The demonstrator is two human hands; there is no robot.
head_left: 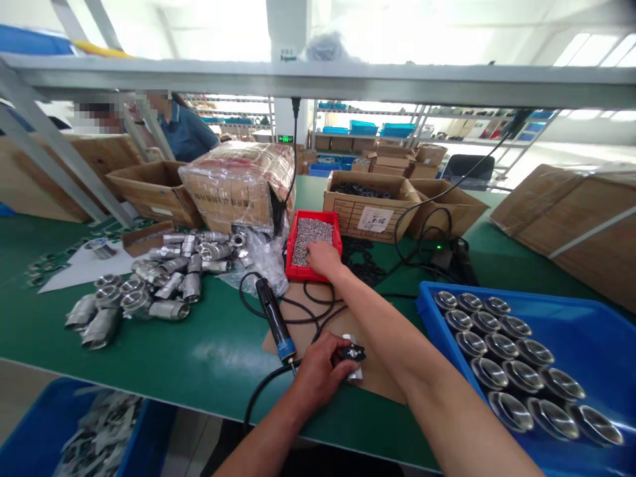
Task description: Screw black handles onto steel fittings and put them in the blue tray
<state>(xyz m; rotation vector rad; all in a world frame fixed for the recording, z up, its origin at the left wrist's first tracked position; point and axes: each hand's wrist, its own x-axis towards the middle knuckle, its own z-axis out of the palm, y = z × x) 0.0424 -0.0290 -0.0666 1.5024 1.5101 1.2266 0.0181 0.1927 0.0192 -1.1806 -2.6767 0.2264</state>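
Note:
My right hand (322,257) reaches forward into a red bin (294,240) filled with small grey screws (311,235), fingers down among them. My left hand (318,372) rests near the table's front edge on a brown cardboard sheet (382,377), gripping a small black part (352,353) that sits on a white piece. An electric screwdriver (274,318) with a black body and blue band lies just left of my left hand, its cable looping over the cardboard.
A heap of metal pipe fittings (149,285) covers the green table (199,351) at left. A blue tray (586,331) with several rows of shiny round fittings stands at right. Cardboard boxes (370,205) and a wrapped carton (233,185) line the back. A person in blue (186,132) sits far left.

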